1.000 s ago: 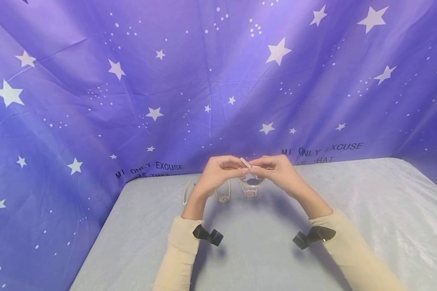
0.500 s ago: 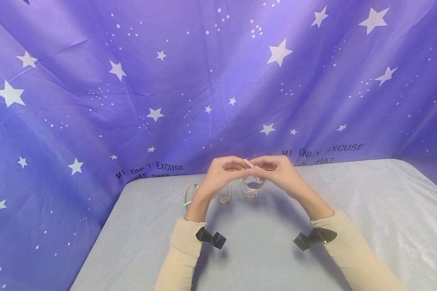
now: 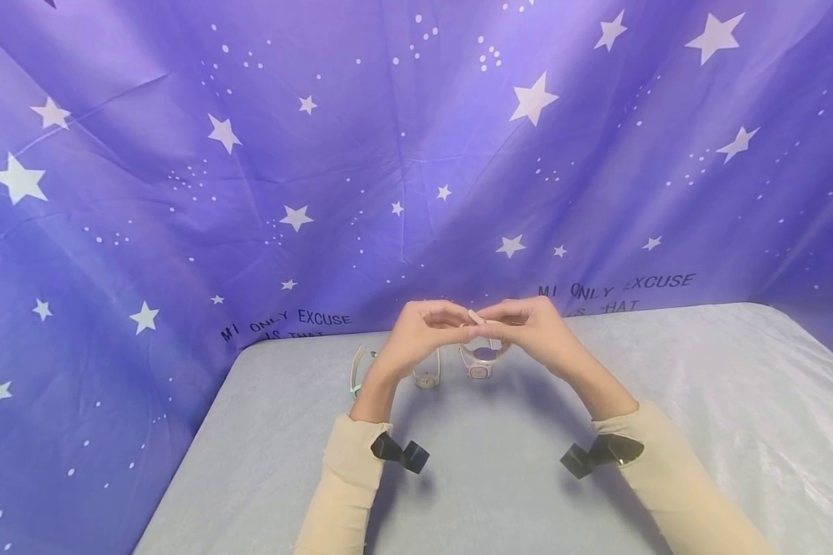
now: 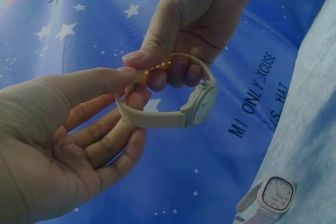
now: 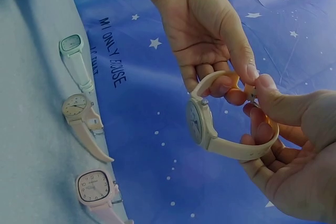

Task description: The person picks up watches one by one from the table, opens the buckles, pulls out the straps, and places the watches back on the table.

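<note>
A cream wristwatch (image 4: 157,120) with a round dial is held up above the far part of the table. My left hand (image 3: 416,335) pinches one end of its strap between thumb and fingers. Pinching the other end is my right hand (image 3: 534,327), and the two thumb tips meet. The strap is bent into a loop, with the dial hanging on the side away from the thumbs in the right wrist view. Fingertips partly hide the buckle area, so I cannot tell whether it is fastened.
On the grey cloth-covered table (image 3: 486,478) lie a pink square watch (image 5: 94,185), a beige round watch (image 5: 76,106) and a mint green watch (image 5: 72,44) in a row. A purple star-printed curtain (image 3: 361,154) hangs right behind the table's far edge.
My left hand has shifted slightly to the right, closer to the right hand. The strap end showing above the thumbs now sits a little lower and further right.
</note>
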A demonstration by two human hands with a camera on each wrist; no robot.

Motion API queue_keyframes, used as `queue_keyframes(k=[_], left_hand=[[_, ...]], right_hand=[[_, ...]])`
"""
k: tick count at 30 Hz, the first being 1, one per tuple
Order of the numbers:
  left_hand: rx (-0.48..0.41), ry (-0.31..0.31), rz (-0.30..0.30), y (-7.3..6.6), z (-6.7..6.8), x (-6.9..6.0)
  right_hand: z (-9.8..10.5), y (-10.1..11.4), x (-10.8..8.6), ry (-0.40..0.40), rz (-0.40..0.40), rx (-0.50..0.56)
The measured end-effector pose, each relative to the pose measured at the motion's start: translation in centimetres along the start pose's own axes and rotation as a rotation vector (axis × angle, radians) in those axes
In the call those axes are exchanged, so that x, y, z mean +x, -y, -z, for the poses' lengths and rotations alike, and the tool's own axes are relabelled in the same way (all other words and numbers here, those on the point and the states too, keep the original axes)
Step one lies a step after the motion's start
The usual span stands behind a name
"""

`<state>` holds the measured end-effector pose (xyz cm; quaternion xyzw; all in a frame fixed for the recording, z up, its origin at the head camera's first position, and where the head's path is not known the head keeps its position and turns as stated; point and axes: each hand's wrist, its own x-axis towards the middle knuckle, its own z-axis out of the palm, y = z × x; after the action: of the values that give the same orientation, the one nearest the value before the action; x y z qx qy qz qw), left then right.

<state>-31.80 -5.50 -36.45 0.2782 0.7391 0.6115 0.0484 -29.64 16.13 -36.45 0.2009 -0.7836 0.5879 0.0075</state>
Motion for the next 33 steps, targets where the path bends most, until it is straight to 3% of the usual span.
queue_keyframes(k=[9, 33], left_hand=[[-0.033, -0.014, -0.004, 0.03, 0.21, 0.02], [-0.004, -0.039, 0.019, -0.05, 0.79, -0.12]], right_hand=[[0.08, 0.02, -0.08, -0.018, -0.003, -0.003], [0.3, 0.31, 0.0, -0.027, -0.032, 0.005]])
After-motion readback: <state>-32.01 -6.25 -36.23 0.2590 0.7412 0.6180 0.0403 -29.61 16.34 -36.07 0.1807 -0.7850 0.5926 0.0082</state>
